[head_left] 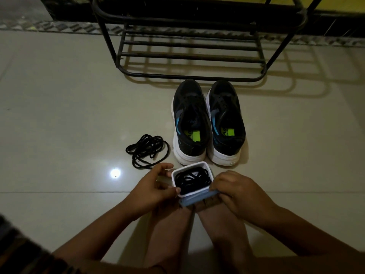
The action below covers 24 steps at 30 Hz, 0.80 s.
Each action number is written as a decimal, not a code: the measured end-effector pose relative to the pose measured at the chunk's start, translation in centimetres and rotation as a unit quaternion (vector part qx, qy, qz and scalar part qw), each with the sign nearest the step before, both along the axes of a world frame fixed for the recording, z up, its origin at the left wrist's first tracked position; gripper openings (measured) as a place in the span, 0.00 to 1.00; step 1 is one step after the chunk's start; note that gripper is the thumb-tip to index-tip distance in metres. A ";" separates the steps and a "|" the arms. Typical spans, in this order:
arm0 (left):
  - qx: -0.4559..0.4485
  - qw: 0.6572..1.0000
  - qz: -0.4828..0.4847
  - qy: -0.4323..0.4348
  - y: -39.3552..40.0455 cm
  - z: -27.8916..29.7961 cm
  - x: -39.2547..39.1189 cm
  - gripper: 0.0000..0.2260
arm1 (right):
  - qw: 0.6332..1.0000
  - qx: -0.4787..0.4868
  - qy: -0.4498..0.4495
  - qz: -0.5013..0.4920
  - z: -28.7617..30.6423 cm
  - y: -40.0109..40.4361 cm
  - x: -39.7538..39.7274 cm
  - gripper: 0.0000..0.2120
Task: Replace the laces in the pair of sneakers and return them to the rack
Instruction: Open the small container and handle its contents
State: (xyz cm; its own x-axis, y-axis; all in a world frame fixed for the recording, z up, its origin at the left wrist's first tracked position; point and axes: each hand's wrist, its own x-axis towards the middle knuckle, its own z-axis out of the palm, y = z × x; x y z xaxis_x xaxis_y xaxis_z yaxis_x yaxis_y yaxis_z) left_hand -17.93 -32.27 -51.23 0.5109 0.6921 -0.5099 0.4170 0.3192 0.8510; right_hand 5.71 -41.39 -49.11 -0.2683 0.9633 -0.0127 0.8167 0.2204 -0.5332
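Holding the small white plastic box (174,173) of coiled black laces (192,179), left hand (158,186) sits closest, right hand (236,189) pinching its blue lid (197,197).

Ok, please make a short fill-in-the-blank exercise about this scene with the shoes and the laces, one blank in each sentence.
1. The small white plastic box, held by the left hand, contains coiled ____ laces.
2. The right hand grips the box's ____ lid.
3. The pair of black sneakers with white soles stands on the ____, in front of the black metal rack.
4. A loose bundle of black laces lies to the ____ of the sneakers.

Missing words: black; blue; floor; left
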 end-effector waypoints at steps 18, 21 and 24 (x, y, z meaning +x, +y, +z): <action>-0.031 0.991 0.034 0.129 0.9 -0.8 2.8 0.08 | 0.957 -0.148 0.160 -0.189 0.0 1.5 0.6 0.19; -0.006 0.990 0.026 0.141 0.9 -0.9 2.8 0.09 | 0.945 -0.158 0.158 -0.238 -0.6 2.1 0.8 0.16; 0.002 0.990 0.032 0.134 1.0 -0.8 2.7 0.07 | 0.940 -0.165 0.150 -0.259 -1.1 2.7 0.2 0.15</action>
